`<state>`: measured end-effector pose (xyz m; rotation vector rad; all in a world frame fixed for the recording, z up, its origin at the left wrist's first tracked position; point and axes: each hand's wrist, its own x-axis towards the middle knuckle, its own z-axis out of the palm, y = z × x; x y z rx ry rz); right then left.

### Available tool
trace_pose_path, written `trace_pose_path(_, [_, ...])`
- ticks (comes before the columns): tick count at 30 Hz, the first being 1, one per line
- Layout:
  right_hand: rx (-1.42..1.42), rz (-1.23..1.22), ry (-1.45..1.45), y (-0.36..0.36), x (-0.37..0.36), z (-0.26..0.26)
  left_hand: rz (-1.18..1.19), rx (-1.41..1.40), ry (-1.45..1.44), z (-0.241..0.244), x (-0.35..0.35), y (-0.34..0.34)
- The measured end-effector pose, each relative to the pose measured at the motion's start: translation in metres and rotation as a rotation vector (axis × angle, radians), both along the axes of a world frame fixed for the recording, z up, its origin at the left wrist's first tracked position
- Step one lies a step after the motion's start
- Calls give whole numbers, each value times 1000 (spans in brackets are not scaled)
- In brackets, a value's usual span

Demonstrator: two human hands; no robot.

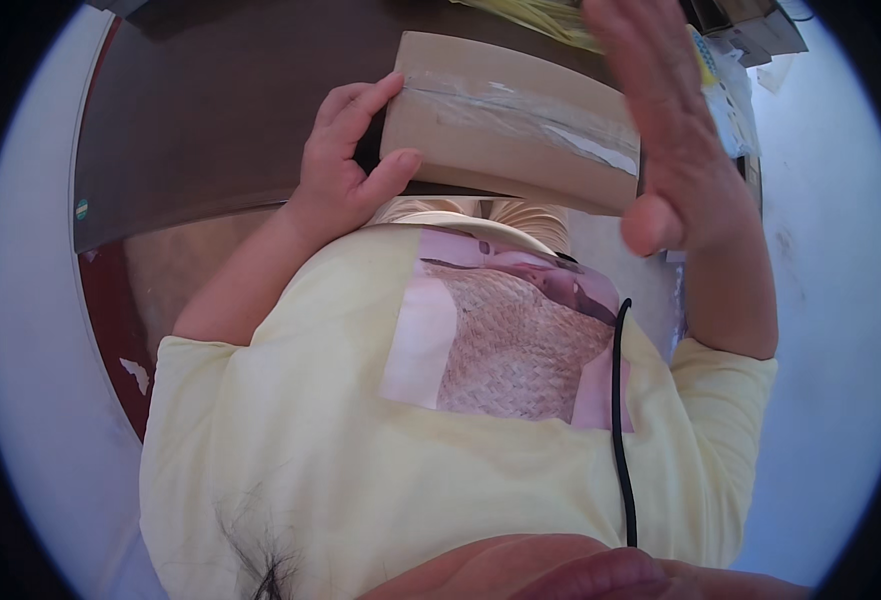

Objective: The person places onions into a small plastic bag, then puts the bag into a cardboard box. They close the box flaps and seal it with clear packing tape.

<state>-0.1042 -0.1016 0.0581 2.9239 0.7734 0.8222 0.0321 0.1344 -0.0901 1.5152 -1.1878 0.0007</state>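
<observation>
A brown cardboard box [485,142] rests at the front edge of a dark tabletop, before my body. Clear tape, wrinkled and with a pale torn strip near its right end, runs along its upper face. My left hand [354,146] is spread at the box's left end, with its fingertips and thumb against the cardboard. Raised at the right end is my right hand [669,142], fingers extended and thumb apart, nothing in it. It covers part of the view there, and whether it touches the box cannot be told.
Yellow plastic material [538,19] lies beyond the box at the top. White and yellow plastic packaging [733,105] and a dark carton [763,34] stand at the back right. The dark tabletop [200,112] extends leftward. A black cord [622,420] hangs over my shirt.
</observation>
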Motion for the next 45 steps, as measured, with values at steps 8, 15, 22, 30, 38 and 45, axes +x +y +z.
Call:
trace_pose_path(8, [51, -63, 594, 5, -16, -29, 9, 45, -18, 4, 1, 2])
trace_pose_path(15, [1098, -586, 169, -50, -69, -33, 1, 22, -36, 3, 2, 0])
trace_pose_path(22, [1287, -803, 613, -29, -86, -77, -39, 39, 8, 1, 4, 5])
trace_pose_path(30, [543, -891, 503, -21, -72, -31, -52, 42, 6, 4, 1, 0])
trace_pose_path(38, [706, -840, 808, -36, -62, -24, -69, 25, 38, 0, 3, -1])
trace_pose_path(45, [838, -941, 909, -48, -62, -43, -51, 35, 2, 2, 0, -4])
